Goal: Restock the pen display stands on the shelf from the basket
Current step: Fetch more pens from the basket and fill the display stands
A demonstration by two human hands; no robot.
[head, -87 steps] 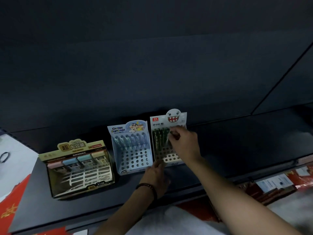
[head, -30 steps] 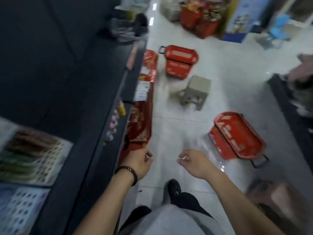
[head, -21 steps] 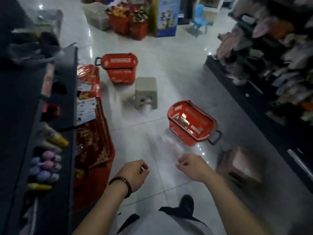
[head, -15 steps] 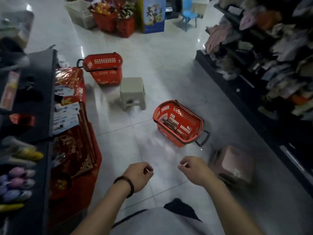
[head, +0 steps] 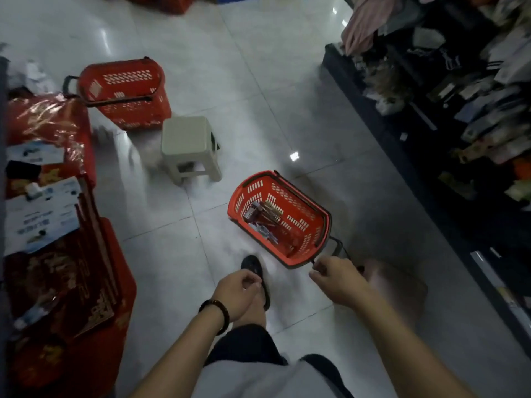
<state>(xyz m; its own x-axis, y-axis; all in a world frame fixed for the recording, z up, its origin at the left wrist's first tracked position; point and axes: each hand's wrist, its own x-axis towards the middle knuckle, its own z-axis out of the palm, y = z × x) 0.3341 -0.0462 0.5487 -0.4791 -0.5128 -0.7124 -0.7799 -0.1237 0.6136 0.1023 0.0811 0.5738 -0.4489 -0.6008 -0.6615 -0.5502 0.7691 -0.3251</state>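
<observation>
Now the fingers (head: 319,272) of the right hand (head: 340,280) are curling inward just at the near corner of the red plastic slotted basket (head: 297,206), beside the end of its dark handle. Blur is smearing that spot, so I cannot tell whether they are pinching the handle or only hovering over it. The left hand (head: 238,291), wearing a dark beaded bracelet (head: 215,311), is hanging above a dark shoe (head: 254,267), its fingers clenching loosely on nothing that shows. Both hands are sitting low and forward, probably because the person is bending toward the basket for more stock. Inside it, a few packs of pens (head: 263,215) are lying in a loose heap toward the far end, and the basket itself is standing on the pale tiled floor (head: 258,67), within easy reach. Just right of the right hand a blurred pinkish object (head: 393,285) is showing. Farther off, a beige plastic stool (head: 189,145) and a second red basket (head: 126,93) are standing close together. No pen display stands are showing, so this looks like a fetching trip, with the restocking not yet finished
</observation>
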